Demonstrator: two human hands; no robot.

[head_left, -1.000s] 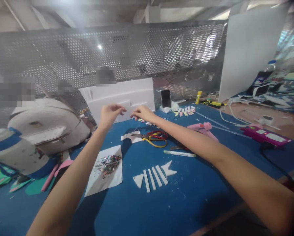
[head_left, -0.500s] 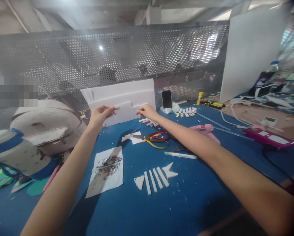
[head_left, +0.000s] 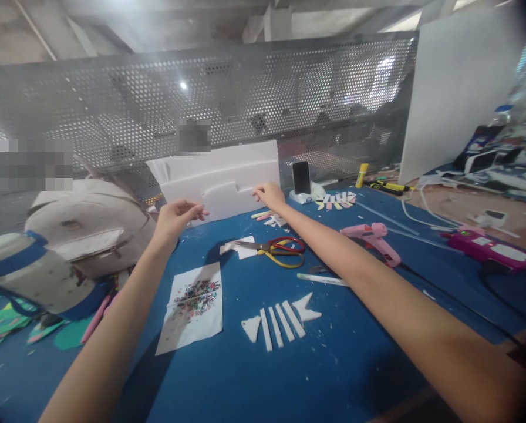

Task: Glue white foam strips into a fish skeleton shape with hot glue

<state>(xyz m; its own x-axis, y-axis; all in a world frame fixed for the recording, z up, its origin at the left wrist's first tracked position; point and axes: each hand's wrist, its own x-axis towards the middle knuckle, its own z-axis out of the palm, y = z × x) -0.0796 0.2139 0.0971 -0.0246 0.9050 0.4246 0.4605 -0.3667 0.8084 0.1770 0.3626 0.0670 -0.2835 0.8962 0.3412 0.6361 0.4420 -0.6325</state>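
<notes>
My left hand (head_left: 179, 220) is held out in front of white foam sheets (head_left: 249, 158), its fingers loosely stretched and nothing visible in them. To the right, my right hand (head_left: 269, 195) hovers before the same sheets, fingers bent and a little apart, also seemingly without anything. The sheets lean upright against a perforated metal screen (head_left: 316, 88). Below the hands lie scissors (head_left: 274, 249) with red and yellow handles, on scraps of white paper. Nearer to me, white foam pieces (head_left: 285, 323) are laid out like a fish skeleton. A paper sheet (head_left: 175, 335) carries a pile of glitter.
A pink glue gun (head_left: 373, 235) and a marker (head_left: 320, 279) lie by my right forearm. Behind are a phone (head_left: 301, 178) on a stand, a glue stick (head_left: 361, 175) and a magenta device (head_left: 494, 249) with cables. At left stand a backpack (head_left: 87, 217) and a large jug (head_left: 34, 273).
My left hand has dropped slightly. My right hand has risen a little and shifted right, its fingers drawn closer together. The view has shifted slightly, showing more of the glue gun.
</notes>
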